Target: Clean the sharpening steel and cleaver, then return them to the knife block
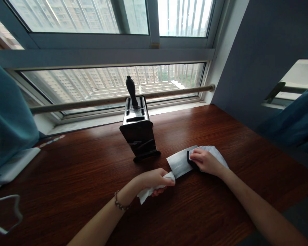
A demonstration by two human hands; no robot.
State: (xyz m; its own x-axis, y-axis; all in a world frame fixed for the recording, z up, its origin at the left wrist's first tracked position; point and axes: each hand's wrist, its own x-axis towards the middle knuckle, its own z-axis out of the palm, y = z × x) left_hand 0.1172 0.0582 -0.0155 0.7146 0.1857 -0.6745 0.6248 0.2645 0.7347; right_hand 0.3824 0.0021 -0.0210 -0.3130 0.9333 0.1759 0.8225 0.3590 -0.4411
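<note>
Bare forearms (106, 210) reach in from the bottom of the view, the left one ringed by a beaded bracelet (121, 202); the left hand (157, 182) is closed on a crumpled white tissue (146, 194), its fingertips beside the near corner of a broad metal blade (181, 162); the right hand (204, 160) has its fingers gathered over a white cloth (218, 153) and a black handle (189, 158) at the blade's right end, though how far they wrap the handle I cannot tell. Blade and hands sit right of centre on a reddish wooden table (97, 153); its right edge slants along the dark wall (251, 85), with a wide strip of wood between it and the cloth; the near edge passes beneath the right forearm. Just beyond the left hand stands a black knife block (140, 143), one handle (131, 90) upright in its top, a narrow gap between its base and the blade; behind it the table meets the window sill (102, 121); leftward, open wood runs to a white cable (16, 212) and a teal curtain (10, 116), both well apart from the hands.
</note>
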